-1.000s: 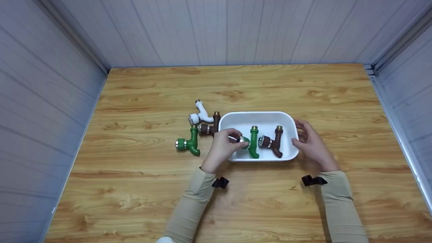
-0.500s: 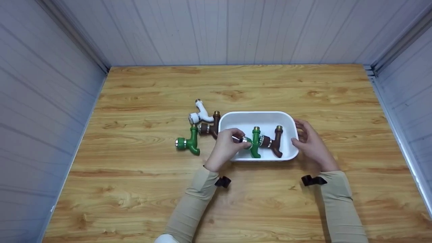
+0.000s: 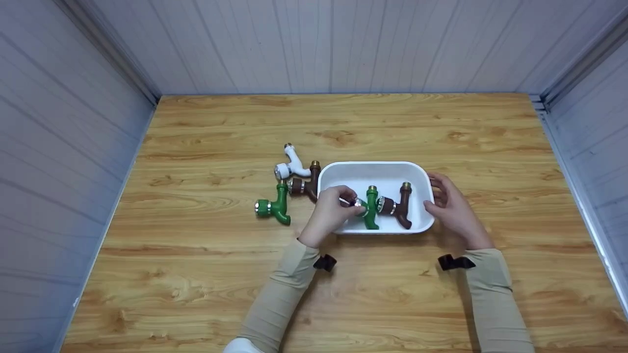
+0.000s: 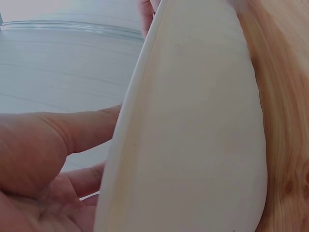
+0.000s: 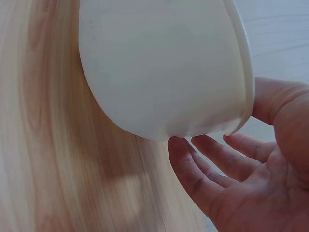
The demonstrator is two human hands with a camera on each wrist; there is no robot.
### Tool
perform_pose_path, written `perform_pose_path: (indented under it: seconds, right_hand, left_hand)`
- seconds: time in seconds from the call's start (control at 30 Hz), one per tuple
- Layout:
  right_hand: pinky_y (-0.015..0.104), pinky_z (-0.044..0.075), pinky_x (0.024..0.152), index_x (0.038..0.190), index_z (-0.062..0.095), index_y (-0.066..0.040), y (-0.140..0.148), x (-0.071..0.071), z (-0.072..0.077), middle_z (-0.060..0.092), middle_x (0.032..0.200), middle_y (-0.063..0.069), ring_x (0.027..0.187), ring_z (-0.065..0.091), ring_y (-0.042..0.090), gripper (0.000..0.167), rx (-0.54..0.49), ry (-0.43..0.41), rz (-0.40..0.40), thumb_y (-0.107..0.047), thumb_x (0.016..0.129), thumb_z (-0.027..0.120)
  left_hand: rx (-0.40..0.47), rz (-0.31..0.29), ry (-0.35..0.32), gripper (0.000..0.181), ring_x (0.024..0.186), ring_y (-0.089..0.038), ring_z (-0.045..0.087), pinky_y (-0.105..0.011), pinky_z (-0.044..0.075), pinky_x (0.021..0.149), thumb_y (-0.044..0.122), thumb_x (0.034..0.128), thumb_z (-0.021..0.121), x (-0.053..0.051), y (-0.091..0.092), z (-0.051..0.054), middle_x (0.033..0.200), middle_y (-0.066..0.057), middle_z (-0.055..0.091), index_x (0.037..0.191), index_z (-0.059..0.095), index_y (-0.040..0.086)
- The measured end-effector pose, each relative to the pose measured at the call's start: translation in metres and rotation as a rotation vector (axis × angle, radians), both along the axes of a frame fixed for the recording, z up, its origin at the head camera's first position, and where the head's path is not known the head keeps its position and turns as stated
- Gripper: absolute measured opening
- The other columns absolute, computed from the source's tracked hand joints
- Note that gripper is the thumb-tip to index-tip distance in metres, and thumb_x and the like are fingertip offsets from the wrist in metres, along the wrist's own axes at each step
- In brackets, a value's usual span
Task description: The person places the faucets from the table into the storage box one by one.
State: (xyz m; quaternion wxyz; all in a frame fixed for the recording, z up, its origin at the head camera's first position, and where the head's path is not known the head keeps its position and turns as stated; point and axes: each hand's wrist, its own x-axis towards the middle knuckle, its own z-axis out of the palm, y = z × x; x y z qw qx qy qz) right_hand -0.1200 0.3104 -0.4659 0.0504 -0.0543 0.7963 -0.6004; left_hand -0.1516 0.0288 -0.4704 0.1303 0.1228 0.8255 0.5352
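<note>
A white rectangular tub (image 3: 375, 168) stands on the wooden table. Inside it lie a green faucet (image 3: 372, 208) and, to its right, a brown faucet (image 3: 403, 208). My left hand (image 3: 327, 212) reaches over the tub's left front rim and pinches the green faucet's knob between thumb and fingers. In the left wrist view the tub's outer wall (image 4: 193, 116) hides that faucet. My right hand (image 3: 456, 212) grips the tub's right end, thumb over the rim; in the right wrist view its fingertips (image 5: 178, 147) touch the outside wall.
Left of the tub lie a white faucet (image 3: 294, 164), a second brown faucet (image 3: 306, 186) close to the tub's wall, and another green faucet (image 3: 274, 208). Pale panel walls (image 3: 328, 49) enclose the table (image 3: 196, 274) at the back and both sides.
My left hand has shifted slightly right with the green faucet, bringing it close to the brown one's knob in the tub. The right hand has stayed in place on the tub.
</note>
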Motion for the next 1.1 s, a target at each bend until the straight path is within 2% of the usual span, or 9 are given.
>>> perform_pose_path:
  seconds: [0.2,0.47,0.67,0.87,1.1]
  right_hand:
    - [0.019,0.048,0.087,0.14,0.028,0.013,-0.0008,0.0004,0.0006,0.039,0.134,0.037,0.114,0.045,0.053,0.061,-0.015,0.008,0.0,0.02,0.085,0.053]
    - [0.019,0.048,0.087,0.14,0.028,0.012,0.0001,0.0,-0.0001,0.039,0.135,0.037,0.115,0.044,0.052,0.061,-0.014,-0.003,-0.002,0.02,0.085,0.053]
    - [0.019,0.048,0.087,0.14,0.029,0.011,-0.0004,0.0006,0.0008,0.04,0.135,0.036,0.114,0.045,0.052,0.061,-0.007,0.0,-0.008,0.019,0.085,0.054]
    - [0.018,0.047,0.088,0.14,0.028,0.012,-0.0007,0.0012,0.0015,0.038,0.135,0.036,0.116,0.044,0.052,0.061,0.0,-0.006,-0.008,0.019,0.086,0.054]
    - [0.023,0.047,0.092,0.14,0.027,0.013,-0.0015,0.001,0.0017,0.038,0.135,0.037,0.117,0.043,0.052,0.062,-0.016,0.008,-0.002,0.021,0.084,0.053]
  left_hand:
    - [0.002,-0.023,-0.018,0.021,0.077,-0.021,0.062,-0.023,0.053,0.067,0.005,0.078,0.079,-0.0011,-0.0017,0.0014,0.087,-0.011,0.064,0.091,0.065,-0.003]
    - [-0.032,-0.071,-0.034,0.03,0.085,-0.023,0.064,-0.024,0.053,0.075,0.0,0.076,0.078,-0.0035,-0.0053,0.0028,0.098,-0.012,0.064,0.102,0.064,-0.004]
    - [-0.046,-0.074,-0.036,0.031,0.087,-0.024,0.063,-0.025,0.052,0.077,0.0,0.0761,0.078,-0.0036,-0.0052,0.0026,0.096,-0.012,0.065,0.104,0.064,-0.003]
    - [-0.002,-0.081,-0.029,0.029,0.085,-0.025,0.063,-0.025,0.053,0.075,-0.003,0.0762,0.076,-0.0023,-0.0036,0.0012,0.094,-0.014,0.065,0.102,0.064,-0.004]
    - [0.012,-0.068,-0.039,0.027,0.083,-0.025,0.064,-0.023,0.053,0.071,-0.006,0.0759,0.076,-0.0024,-0.0037,0.002,0.091,-0.015,0.066,0.101,0.064,-0.005]
